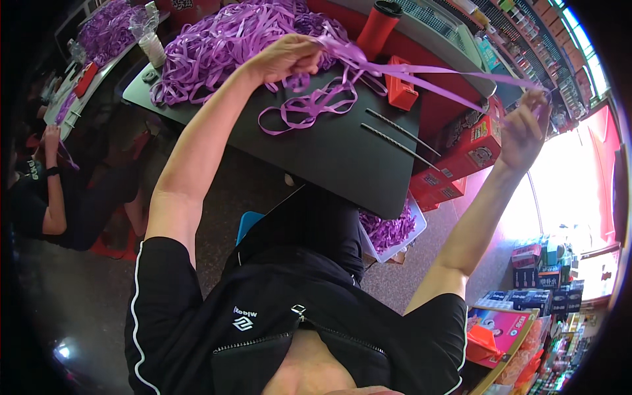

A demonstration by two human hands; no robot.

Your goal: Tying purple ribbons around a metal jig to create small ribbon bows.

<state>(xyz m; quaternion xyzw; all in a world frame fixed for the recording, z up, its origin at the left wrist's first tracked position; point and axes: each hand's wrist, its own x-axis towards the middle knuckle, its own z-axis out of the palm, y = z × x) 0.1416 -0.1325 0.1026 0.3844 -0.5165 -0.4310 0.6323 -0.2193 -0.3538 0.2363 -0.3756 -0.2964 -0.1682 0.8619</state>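
My left hand (293, 58) is closed on a bunch of purple ribbon (345, 52) above the far part of the black table. From there two strands stretch across to my right hand (523, 131), raised out past the table's right edge, its fingers pinched on the ribbon. Loose loops of the same ribbon (309, 105) lie on the tabletop beneath my left hand. Behind it rises a large tangled heap of purple ribbon (224, 39). A small red box-shaped holder (401, 82) and two twisted metal rods (401, 139) rest on the table's right side.
A red tumbler with a black lid (380, 29) stands at the back of the black table (329, 171). Stacked red cartons (467, 151) sit to the right. Below is a clear bin (411, 234) of purple ribbon. At far left, a person (52, 191) handles ribbon at another table.
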